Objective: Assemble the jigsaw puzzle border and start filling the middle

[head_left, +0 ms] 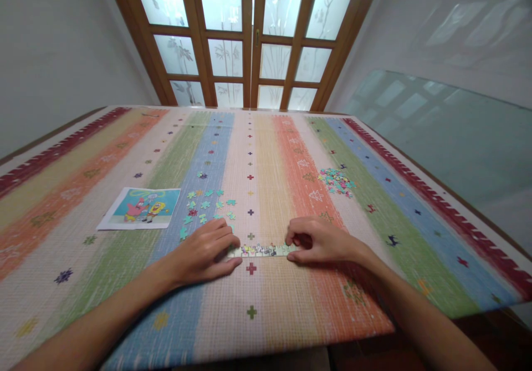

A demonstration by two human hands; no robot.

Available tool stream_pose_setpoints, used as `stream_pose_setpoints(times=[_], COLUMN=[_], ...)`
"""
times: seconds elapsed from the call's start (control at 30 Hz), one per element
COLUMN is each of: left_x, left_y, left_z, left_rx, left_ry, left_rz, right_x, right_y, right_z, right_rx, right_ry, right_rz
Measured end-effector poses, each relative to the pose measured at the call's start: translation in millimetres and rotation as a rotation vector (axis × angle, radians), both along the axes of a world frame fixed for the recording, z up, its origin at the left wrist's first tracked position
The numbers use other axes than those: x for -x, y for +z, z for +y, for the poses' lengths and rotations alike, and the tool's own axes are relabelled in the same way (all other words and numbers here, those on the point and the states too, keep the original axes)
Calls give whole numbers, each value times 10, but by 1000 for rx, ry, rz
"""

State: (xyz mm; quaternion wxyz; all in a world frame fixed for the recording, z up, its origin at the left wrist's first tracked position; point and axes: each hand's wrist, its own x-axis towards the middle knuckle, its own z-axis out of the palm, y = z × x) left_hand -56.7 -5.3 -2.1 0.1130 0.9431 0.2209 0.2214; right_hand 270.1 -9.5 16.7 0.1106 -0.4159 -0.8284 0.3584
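A narrow joined strip of jigsaw puzzle pieces (261, 250) lies flat on the table between my hands. My left hand (208, 249) is closed at the strip's left end, thumb below and fingers above. At the right end my right hand (313, 240) pinches the strip between thumb and curled fingers. Just beyond my left hand, loose teal puzzle pieces (206, 204) are spread out singly. A printed picture (147, 208) of cartoon characters on white paper lies left of them.
A heap of mixed-colour puzzle pieces (336, 181) sits at the right, beyond my right hand. The striped tablecloth (286, 310) covers the table, whose front edge is near my forearms. Wooden glass-paned doors (251, 44) stand behind the far edge.
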Motion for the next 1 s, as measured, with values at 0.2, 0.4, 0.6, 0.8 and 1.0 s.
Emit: stream_pose_setpoints(times=[0.2, 0.4, 0.6, 0.8, 1.0], left_x=[63, 86, 78, 72, 58], left_y=[74, 81, 64, 48, 29], left_z=[23, 38, 39, 32, 29], left_rx=[19, 42, 91, 90, 99], left_ry=[3, 0, 9, 11, 19], left_rz=[20, 47, 25, 11, 4], right_x=[-48, -77, -62, -45, -24], right_y=[42, 51, 36, 37, 36], right_z=[7, 31, 29, 22, 12], right_rx=[-6, 14, 16, 40, 44], right_ry=[7, 21, -1, -32, -54], right_rz=[-23, -54, -58, -46, -45])
